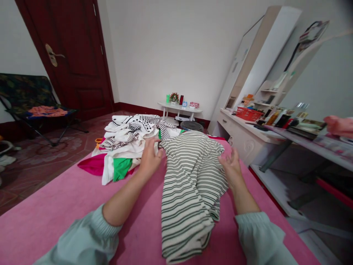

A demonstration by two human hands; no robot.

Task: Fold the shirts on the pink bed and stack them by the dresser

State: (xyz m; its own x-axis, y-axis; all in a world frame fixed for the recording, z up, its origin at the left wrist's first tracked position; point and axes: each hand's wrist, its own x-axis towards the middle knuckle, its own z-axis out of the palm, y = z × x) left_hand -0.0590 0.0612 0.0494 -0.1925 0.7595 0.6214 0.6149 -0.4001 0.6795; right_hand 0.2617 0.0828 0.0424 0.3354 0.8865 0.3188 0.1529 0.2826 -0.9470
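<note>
A white long-sleeved shirt with dark stripes lies rumpled on a pink-covered surface, one sleeve stretched toward me. My left hand is between that shirt and a heap of clothes, with its fingers apart and no cloth seen in its grip. On the shirt's other side is my right hand, fingers spread and slightly bent, close to the fabric's edge. The clothes heap at the left mixes black-and-white patterned, white, green and magenta pieces. Part of the heap meets the striped shirt's far end.
A dressing table with a red basket and bottles stands at the right, beside a glass-topped table. A small white table is by the far wall. At the left are a folding chair and a dark red door.
</note>
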